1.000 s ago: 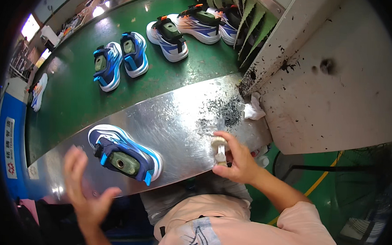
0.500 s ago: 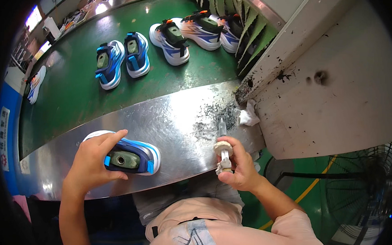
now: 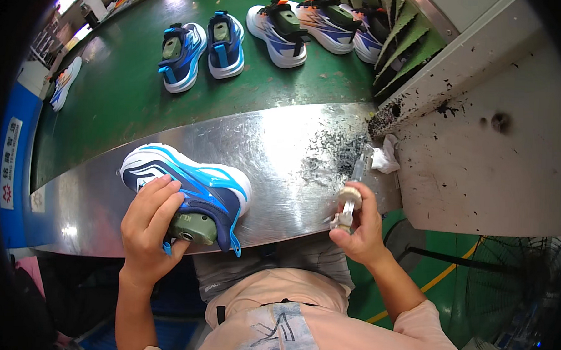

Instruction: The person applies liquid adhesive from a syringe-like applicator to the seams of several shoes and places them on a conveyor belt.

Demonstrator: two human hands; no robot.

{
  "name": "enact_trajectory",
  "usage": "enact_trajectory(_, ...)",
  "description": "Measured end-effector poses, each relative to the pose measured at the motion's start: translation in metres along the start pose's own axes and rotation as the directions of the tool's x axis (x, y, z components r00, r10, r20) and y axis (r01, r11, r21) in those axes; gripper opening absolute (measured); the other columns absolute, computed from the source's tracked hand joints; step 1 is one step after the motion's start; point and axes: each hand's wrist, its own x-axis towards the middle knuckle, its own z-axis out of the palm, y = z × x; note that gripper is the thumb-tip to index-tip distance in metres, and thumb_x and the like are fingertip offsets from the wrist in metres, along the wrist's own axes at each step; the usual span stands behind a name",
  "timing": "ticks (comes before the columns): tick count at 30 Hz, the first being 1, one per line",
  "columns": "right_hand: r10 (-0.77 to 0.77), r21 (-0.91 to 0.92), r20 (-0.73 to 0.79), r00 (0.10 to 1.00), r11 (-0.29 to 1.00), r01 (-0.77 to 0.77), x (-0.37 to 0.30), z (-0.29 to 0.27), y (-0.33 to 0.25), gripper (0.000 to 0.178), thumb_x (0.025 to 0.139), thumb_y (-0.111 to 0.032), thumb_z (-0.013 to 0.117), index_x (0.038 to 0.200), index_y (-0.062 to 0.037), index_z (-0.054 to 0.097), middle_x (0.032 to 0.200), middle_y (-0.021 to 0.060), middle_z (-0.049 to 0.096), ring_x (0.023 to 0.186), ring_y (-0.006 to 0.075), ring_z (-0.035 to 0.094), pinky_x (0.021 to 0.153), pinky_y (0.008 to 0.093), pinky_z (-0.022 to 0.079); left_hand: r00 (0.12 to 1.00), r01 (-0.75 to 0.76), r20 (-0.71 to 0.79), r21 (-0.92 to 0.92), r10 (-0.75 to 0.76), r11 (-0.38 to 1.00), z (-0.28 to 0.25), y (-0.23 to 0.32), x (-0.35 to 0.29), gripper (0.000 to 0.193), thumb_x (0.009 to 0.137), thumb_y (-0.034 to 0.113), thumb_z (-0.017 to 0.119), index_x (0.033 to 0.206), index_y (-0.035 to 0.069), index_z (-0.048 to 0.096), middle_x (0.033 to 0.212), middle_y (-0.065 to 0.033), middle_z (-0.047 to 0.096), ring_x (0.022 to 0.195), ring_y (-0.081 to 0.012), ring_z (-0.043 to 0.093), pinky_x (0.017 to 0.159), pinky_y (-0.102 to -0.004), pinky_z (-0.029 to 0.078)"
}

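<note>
The left hand [image 3: 148, 232] grips a navy-and-blue running shoe [image 3: 220, 183] near its opening, tilted over the metal counter [image 3: 282, 219]; the right hand [image 3: 364, 234] pinches a syringe [image 3: 350, 195] well apart. Seemingly the shoe is being positioned; bringing the syringe across would call for a steady tilt.

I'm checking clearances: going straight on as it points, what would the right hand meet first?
With its syringe-like tool leading, the right hand would likely meet the beige panel's black-stained foot; the crumpled white tissue lies just right of that line. Depth is unclear.
</note>
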Motion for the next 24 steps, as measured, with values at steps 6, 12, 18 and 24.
enact_trajectory(6,-0.145,-0.073,-0.032,0.989,0.987,0.143,0.033,0.023,0.001,0.083,0.069,-0.042,0.081,0.131,-0.0046,0.040,0.091,0.0077,0.061,0.068,0.0164,0.057,0.063,0.0279,0.048,0.999,0.027,0.030,-0.063,-0.025,0.998,-0.005,-0.003,0.011,0.057,0.051,0.009,0.078,0.105,0.001,0.061,0.111,-0.0149,0.063,0.109,-0.0366,0.058,0.093,-0.0453,0.046)
enact_trajectory(12,-0.222,-0.211,-0.025,0.975,0.954,0.212,0.031,0.025,0.004,0.082,0.067,-0.045,0.082,0.128,-0.0044,0.044,0.082,0.0086,0.061,0.059,0.0190,0.057,0.057,0.0294,0.047,0.998,0.000,-0.063,-0.218,-0.014,0.976,0.007,-0.021,0.040,0.055,0.057,0.032,0.087,0.095,0.000,0.066,0.093,-0.0159,0.066,0.090,-0.0321,0.063,0.083,-0.0385,0.049)
enact_trajectory(18,-0.227,-0.207,-0.010,0.974,0.953,0.220,0.031,0.021,0.002,0.083,0.069,-0.044,0.081,0.130,-0.0040,0.041,0.094,0.0105,0.062,0.073,0.0166,0.060,0.065,0.0281,0.050,0.970,0.092,-0.185,-0.331,-0.160,0.939,0.036,-0.027,0.060,0.016,0.071,0.009,0.073,0.081,-0.001,0.065,0.078,-0.0138,0.066,0.073,-0.0269,0.065,0.069,-0.0327,0.050)
enact_trajectory(24,-0.285,-0.174,-0.024,0.958,0.945,0.277,0.034,0.021,0.000,0.080,0.068,-0.043,0.080,0.127,-0.0020,0.044,0.095,0.0151,0.063,0.075,0.0264,0.066,0.067,0.0338,0.053,0.993,-0.015,0.115,-0.165,0.034,0.986,0.008,-0.018,0.074,0.044,0.059,0.021,0.084,0.092,0.000,0.064,0.094,-0.0132,0.066,0.082,-0.0293,0.064,0.074,-0.0344,0.050)
